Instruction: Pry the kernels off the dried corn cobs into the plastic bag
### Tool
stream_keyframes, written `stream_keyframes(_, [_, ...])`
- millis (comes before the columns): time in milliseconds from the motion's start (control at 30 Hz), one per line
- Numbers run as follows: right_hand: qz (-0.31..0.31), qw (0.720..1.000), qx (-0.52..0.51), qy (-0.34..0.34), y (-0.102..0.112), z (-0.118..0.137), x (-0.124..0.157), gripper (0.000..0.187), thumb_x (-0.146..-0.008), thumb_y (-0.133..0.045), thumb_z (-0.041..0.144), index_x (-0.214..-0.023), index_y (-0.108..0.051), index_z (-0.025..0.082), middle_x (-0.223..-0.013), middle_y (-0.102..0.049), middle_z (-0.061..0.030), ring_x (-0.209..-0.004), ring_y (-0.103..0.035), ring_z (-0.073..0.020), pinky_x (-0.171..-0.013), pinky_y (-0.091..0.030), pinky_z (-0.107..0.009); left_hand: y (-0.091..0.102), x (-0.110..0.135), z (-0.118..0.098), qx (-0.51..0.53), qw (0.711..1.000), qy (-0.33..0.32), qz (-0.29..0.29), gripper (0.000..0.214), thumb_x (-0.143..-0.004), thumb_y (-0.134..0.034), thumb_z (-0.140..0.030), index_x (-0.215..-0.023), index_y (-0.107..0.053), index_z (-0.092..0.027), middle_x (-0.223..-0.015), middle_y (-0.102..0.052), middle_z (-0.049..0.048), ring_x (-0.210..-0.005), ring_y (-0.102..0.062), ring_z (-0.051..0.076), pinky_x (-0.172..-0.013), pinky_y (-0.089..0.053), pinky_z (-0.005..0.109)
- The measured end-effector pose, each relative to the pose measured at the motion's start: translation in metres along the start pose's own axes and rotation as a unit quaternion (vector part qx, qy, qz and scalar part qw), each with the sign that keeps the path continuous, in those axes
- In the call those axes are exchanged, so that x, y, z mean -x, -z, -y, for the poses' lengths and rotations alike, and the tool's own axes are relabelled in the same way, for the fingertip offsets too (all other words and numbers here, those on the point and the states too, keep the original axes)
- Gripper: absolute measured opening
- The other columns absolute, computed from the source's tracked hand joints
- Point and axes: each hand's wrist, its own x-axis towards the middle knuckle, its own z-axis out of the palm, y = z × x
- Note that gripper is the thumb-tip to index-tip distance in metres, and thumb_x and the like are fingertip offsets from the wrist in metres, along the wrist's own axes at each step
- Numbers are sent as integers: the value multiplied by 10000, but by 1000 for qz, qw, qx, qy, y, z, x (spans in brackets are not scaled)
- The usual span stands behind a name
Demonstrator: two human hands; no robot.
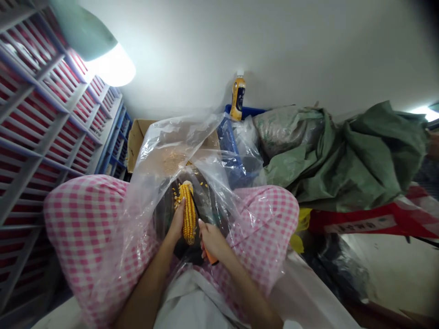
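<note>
My left hand [177, 220] is closed around a yellow corn cob [189, 214], gripping its left side. The cob stands nearly upright in the view, with a pale bare patch at its top end. In my right hand [211, 238] is a screwdriver [195, 204]; its orange handle shows below the fist. The thin dark shaft lies along the right side of the cob, close to the kernels. Loose kernels [177, 189] are scattered beside the top of the cob. Clear plastic sheeting [144, 201] spreads over my lap and around both hands.
A cardboard box [136, 141] and a blue crate [227, 135] stand ahead, with a juice bottle [238, 97] at the crate. Stacked plastic baskets [51, 114] rise at left under a lit lamp [111, 64]. Green cloth [356, 155] lies at right, above a red bag [363, 219].
</note>
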Motion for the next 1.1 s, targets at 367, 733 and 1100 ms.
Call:
stream_keyframes(367, [20, 997, -70, -11, -26, -39, 41, 393, -988, -251, 429, -805, -493, 180, -457, -437, 72, -302, -452, -100, -299, -353, -183, -3, 8, -11, 110, 990, 82, 20, 553, -880, -358, -599, -714, -614, -137, -556, -638, 64, -443, -600, 173, -423, -498, 287])
stream_keyframes(733, [-20, 987, 156, -3, -28, -44, 74, 437, -1009, -227, 335, -1020, -601, 110, -878, -710, -146, -791, -698, -225, -674, -491, -282, 1, 0, -3, 79, 990, 113, -20, 690, -791, -323, -753, -726, -631, -140, -497, -608, 65, -394, -563, 177, -377, -475, 293])
stream_keyframes(1100, [-92, 940, 327, -23, -43, -44, 47, 377, -1000, -307, 296, -1123, -566, 52, -945, -706, -226, -878, -702, -282, -688, -526, -330, -1, 3, -11, 36, 993, 86, -66, 646, -838, -280, -709, -855, -606, -151, -518, -599, 41, -413, -577, 180, -398, -473, 286])
